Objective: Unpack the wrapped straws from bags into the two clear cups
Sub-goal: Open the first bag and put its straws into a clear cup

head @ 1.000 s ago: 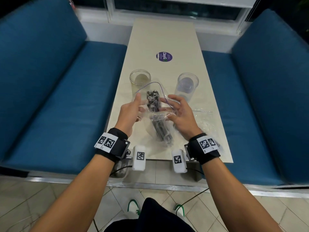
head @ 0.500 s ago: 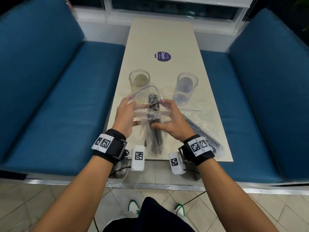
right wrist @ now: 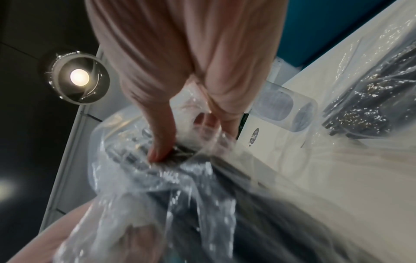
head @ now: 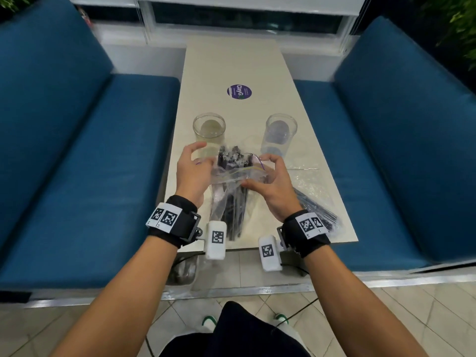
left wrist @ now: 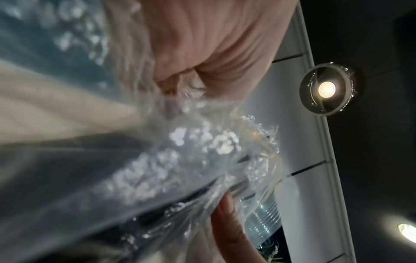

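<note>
A clear zip bag [head: 233,194] of dark wrapped straws stands tilted on the pale table [head: 231,63], between both hands. The straw tops [head: 231,157] stick out above the bag's mouth. My left hand [head: 203,157] pinches the bag's left edge, seen close in the left wrist view [left wrist: 180,99]. My right hand [head: 257,173] grips the right side, with its thumb [right wrist: 161,142] pressing the straws through the plastic. Two clear cups stand just beyond: the left cup [head: 209,130] and the right cup [head: 280,132], both without straws.
A second clear bag [head: 315,210] of dark straws lies on the table by my right wrist, near the front right corner. A round purple sticker [head: 239,92] marks the table's middle. Blue bench seats [head: 85,163] flank the table on both sides.
The bag's mouth has come down past the straw tops, which now stand bare above it. Both hands have shifted lower on the bag, and the bundle stands straighter.
</note>
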### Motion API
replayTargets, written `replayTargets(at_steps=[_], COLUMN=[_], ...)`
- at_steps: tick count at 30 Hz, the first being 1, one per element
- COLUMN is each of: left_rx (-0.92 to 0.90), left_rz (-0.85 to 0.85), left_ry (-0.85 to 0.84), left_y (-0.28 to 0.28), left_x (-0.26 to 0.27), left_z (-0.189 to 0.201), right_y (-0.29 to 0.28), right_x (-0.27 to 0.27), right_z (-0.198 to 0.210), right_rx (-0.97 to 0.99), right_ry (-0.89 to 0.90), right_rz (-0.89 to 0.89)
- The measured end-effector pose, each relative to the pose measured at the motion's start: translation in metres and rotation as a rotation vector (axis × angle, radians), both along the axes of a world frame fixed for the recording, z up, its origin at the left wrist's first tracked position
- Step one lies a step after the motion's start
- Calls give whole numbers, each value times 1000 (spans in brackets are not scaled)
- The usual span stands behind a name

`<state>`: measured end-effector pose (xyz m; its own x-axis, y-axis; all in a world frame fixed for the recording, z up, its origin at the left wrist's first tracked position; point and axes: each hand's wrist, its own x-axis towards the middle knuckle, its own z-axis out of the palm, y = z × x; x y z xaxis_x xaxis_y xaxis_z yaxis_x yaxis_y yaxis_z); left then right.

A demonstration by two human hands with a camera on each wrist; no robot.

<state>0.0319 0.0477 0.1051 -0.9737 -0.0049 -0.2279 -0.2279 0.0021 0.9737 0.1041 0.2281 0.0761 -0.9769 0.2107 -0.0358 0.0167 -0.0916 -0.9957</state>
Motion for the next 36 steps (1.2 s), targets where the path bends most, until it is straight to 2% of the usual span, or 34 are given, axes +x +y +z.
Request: replayTargets(at_steps=[3, 5, 8, 10, 11, 15, 20, 23, 27, 30, 33, 36], left_rx=[23, 74, 242, 173, 112, 62, 150, 237, 262, 341, 407, 321], left_rz=[-87, -175, -445, -610, -617, -334, -119, -156, -228, -283, -184, -29], left_ry=[-22, -38, -80, 21, 76, 132, 59, -14, -23, -34, -107, -77], left_y=[1, 2, -2, 1, 5, 26, 48, 70, 91, 107, 124, 132], left_x=[2, 8, 22, 26, 27, 25, 19, 21, 27, 32, 37, 36], left_z=[5, 10, 18, 14, 10, 10, 18, 20, 23, 25, 28, 22], right_y=[-7, -9, -5, -4, -5, -2, 22, 36, 58, 70, 80, 86], right_x=[2, 3, -2, -6, -8, -15, -23, -23, -21, -17, -16, -17], right_z=[1, 2, 4, 8, 12, 21, 29, 28, 24, 25, 21, 17], right_rx=[57, 14, -25, 17, 50, 57, 206, 279, 89, 136, 128, 170], right_ry=[15, 29, 24, 17, 18, 4, 45, 128, 163, 159, 79, 35], right_rz=[-183, -264, -324, -309, -275, -69, -10, -41, -13, 6, -5, 4])
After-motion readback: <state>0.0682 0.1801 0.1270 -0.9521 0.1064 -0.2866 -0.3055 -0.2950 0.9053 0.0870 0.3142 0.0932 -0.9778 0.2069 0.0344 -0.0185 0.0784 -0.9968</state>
